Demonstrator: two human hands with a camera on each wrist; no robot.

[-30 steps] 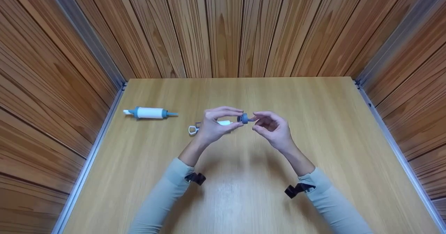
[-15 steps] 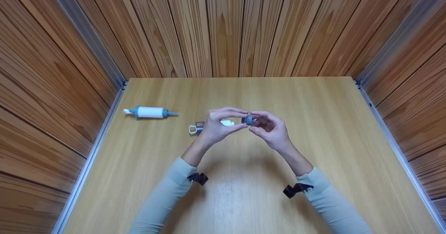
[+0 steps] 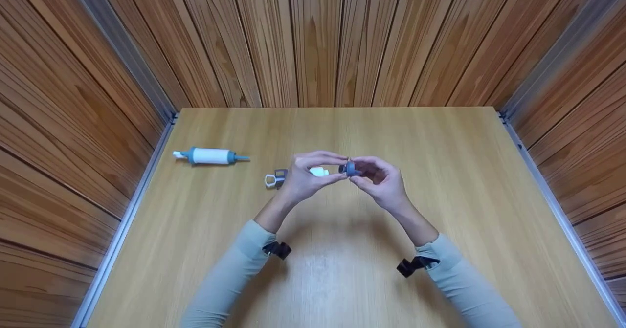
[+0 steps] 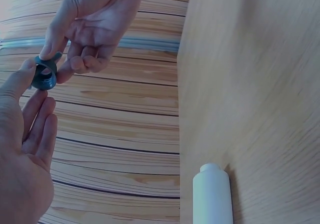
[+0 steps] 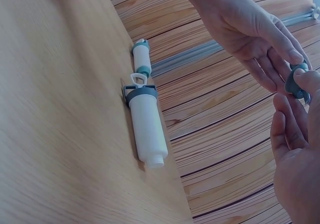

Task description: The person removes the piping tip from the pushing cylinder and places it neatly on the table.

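Observation:
Above the table, a small blue-green cap [image 3: 350,168] with a hollow ring end is held between both hands. My left hand [image 3: 305,176] pinches its left side with thumb and fingertips; in the left wrist view the cap [image 4: 45,75] shows its open ring. From the other side my right hand [image 3: 384,181] pinches the cap with thumb and index finger, its other fingers curled loosely. Behind and below the left hand lies a white cylinder [image 5: 146,126] with a dark collar and a white loop handle [image 3: 270,181], partly hidden in the head view.
A second white cylinder [image 3: 210,156] with blue-green ends and a thin tip lies at the table's left. Wooden panel walls [image 3: 313,44] stand behind and at both sides, with metal rails [image 3: 146,196] along the side edges of the table [image 3: 342,289].
The right hand has moved left and now grips the cap's right side. The left hand has shifted slightly right with the cap, whose stem is now mostly covered by the right fingers.

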